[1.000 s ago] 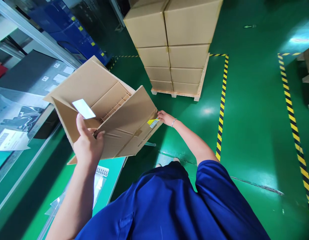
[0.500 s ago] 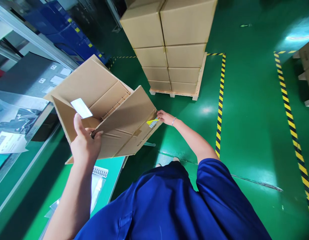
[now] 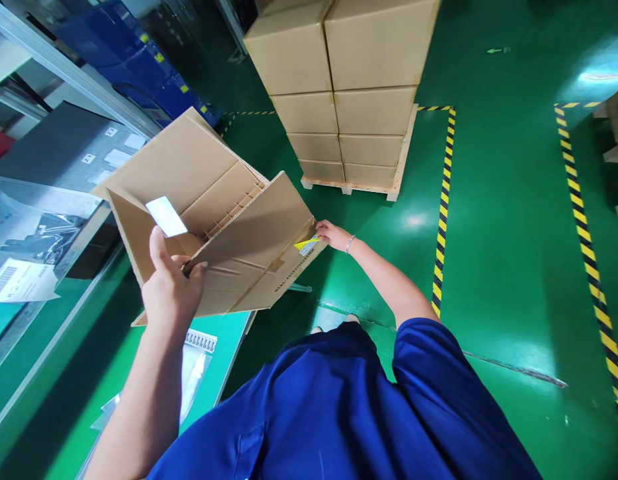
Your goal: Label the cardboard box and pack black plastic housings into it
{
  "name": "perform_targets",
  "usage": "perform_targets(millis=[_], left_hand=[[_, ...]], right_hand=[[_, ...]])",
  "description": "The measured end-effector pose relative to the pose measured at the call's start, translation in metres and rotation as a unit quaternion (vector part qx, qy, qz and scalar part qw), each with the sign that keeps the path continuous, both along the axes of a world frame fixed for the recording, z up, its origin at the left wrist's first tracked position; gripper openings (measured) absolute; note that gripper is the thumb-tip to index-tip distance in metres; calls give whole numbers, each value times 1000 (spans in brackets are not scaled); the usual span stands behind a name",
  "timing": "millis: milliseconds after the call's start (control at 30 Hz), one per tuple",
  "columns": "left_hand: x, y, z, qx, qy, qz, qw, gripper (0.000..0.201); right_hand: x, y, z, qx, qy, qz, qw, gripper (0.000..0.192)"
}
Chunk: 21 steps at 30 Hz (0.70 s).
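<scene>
Closest in, the person's blue top is filling the bottom of the view, both bare arms reaching forward. The left hand is gripping the near edge of an open cardboard box, thumb up along the inner wall and fingers curled tight over a folded flap. Just above that thumb, a white label is sitting on the box's inside wall. The box is tilting in the air above the corner of the green desk, mouth facing the person, with a ribbed cardboard insert showing inside. On the desk below it, a clear plastic bag is lying flat.

Out at the flap's far corner, the right hand is pinching the edge beside a yellow sticker, fingers pressed together, a thin bracelet on the wrist.

To the left, a shelf is carrying plastic sleeves and a barcode sheet. Farther back, on the green floor, 8 visible sealed boxes are standing stacked on a wooden pallet, with yellow-and-black tape running alongside.
</scene>
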<state>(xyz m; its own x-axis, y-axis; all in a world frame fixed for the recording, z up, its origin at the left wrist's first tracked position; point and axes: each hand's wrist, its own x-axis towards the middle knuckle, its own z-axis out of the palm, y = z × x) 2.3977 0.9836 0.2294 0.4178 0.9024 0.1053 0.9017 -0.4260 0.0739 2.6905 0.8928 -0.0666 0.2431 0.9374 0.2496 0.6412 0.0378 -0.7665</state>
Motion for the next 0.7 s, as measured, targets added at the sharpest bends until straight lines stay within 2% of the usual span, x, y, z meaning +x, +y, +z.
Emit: perform_targets(millis=[700], left_hand=[[3,-1,-1,6,23,-21,999,104]], right_hand=[[-1,-2,-5,20,16,-24,999,18]])
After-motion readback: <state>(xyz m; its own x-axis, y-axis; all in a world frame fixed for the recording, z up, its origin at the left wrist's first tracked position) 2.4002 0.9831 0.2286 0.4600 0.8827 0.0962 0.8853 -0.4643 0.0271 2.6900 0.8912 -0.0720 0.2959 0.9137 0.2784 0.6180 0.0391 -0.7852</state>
